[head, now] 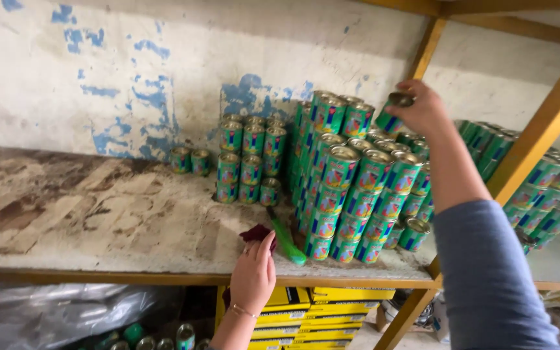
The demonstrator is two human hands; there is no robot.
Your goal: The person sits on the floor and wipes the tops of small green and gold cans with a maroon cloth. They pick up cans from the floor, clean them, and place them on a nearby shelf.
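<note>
My right hand [424, 107] is raised over a tall stack of small green tins [358, 188] on a worn shelf [98, 220], and it grips one green tin [393, 111] by its top, above the stack's back rows. My left hand [253, 275] rests at the shelf's front edge, its fingers pressed on a dark red cloth [257, 233]. A green-handled brush [286, 240] lies on the shelf right beside that hand, next to the stack's front row.
A smaller stack of green tins [251, 159] stands against the peeling white and blue wall, with two single tins [189, 161] to its left. More tins [546, 188] fill the shelf beyond the yellow post [533, 142]. Yellow boxes [312, 314] sit below.
</note>
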